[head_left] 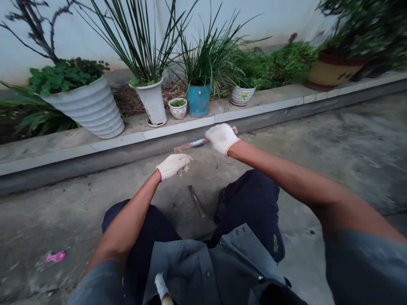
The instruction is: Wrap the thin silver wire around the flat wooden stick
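My right hand (221, 138), in a white knit glove, is closed around a reddish-brown stick (182, 148) with a silvery wrapped band near its middle. The stick lies roughly level near the kerb, and its other end pokes out past my knuckles. My left hand (173, 165), also gloved, hovers below and left of it. Its fingers point right, apart from the stick, with nothing visible in them. On the concrete between my knees rests a short, worn brown bar (197, 201) with a dark end; its exact kind is unclear.
Beyond my hands runs a tiled kerb (178, 128). Along it stand a ribbed white planter (92, 108), a tall white pot (151, 103), a small white pot (178, 111), a blue pot (198, 101) and a yellow-brown pot (333, 72). A pink object (56, 256) lies left on the concrete.
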Tool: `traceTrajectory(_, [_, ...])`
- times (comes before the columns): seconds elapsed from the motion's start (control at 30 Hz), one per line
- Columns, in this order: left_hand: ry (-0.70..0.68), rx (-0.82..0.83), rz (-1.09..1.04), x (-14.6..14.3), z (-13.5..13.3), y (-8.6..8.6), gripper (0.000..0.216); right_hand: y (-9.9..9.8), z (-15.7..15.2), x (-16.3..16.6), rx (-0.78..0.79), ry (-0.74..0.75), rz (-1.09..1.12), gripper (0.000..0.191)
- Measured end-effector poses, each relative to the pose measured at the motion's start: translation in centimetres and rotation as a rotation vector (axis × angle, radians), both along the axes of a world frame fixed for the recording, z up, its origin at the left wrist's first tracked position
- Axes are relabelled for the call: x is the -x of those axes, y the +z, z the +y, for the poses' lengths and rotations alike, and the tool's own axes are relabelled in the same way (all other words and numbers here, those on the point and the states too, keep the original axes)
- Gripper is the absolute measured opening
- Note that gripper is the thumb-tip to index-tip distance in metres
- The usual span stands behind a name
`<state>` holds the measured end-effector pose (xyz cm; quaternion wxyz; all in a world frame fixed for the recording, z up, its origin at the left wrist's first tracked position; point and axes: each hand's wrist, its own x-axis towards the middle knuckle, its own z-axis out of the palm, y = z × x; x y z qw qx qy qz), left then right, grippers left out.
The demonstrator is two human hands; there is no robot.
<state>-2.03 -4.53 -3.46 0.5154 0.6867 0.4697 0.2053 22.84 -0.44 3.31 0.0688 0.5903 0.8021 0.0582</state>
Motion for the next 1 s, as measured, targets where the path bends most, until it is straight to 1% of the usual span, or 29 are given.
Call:
traceTrajectory(0.1, [-0.036,0.014,0.101,0.0,-0.1,0.2,0.040,-0.7,-0.1,0.7,-0.007,0.048,-0.033,0.030])
traceTrajectory(0.2, [-0.074,0.015,0.151,-0.1,-0.3,0.5,0.037,-1.1,-0.3,1.1,0.009,0.121,-0.080,0.025])
traceTrajectory(0.3, [-0.082,-0.077,0.157,0.1,-0.2,0.9,0.031,-0.8,-0.7,0.6,0.083,0.239,-0.090,0.018])
traceTrajectory(0.37, [-0.069,-0.116,0.135,0.4,-0.1,1.0,0.030,-0.2,-1.1,-0.3,0.183,0.315,-0.087,0.014])
traceTrajectory(0.43, [-0.052,-0.102,0.091,0.6,0.0,1.0,0.029,0.4,-1.5,-1.4,0.343,0.342,-0.028,0.011])
traceTrajectory(0.5, [-0.040,-0.089,0.025,0.8,0.1,0.9,0.032,0.5,-1.8,-2.2,0.519,0.327,0.121,0.008])
traceTrajectory(0.53, [-0.028,-0.086,-0.019,0.8,0.1,0.8,0.035,0.4,-2.0,-2.4,0.577,0.308,0.218,0.011])
traceTrajectory(0.57, [-0.011,-0.082,-0.066,0.7,0.1,0.6,0.038,0.2,-2.0,-2.6,0.595,0.289,0.314,0.016])
traceTrajectory(0.6, [0.010,-0.072,-0.110,0.6,0.2,0.5,0.040,0.0,-2.0,-2.7,0.577,0.263,0.394,0.020])
traceTrajectory(0.67, [0.056,-0.032,-0.172,0.2,0.2,0.0,0.041,-0.5,-1.8,-2.5,0.450,0.174,0.474,0.026])
traceTrajectory(0.77, [0.080,-0.006,-0.157,-0.3,0.2,-0.5,0.038,-0.6,-0.9,-2.1,0.257,0.014,0.456,0.035])
traceTrajectory(0.83, [0.064,0.000,-0.111,-0.5,0.2,-0.5,0.037,-0.5,-0.3,-1.9,0.170,-0.068,0.374,0.039])
traceTrajectory(0.9, [0.049,0.009,-0.065,-0.6,0.1,-0.3,0.039,-0.3,0.1,-1.7,0.076,-0.112,0.222,0.037])
traceTrajectory(1.0, [0.018,0.017,0.032,-0.6,0.2,0.0,0.038,-0.5,0.2,-1.1,-0.019,-0.090,0.014,0.033])
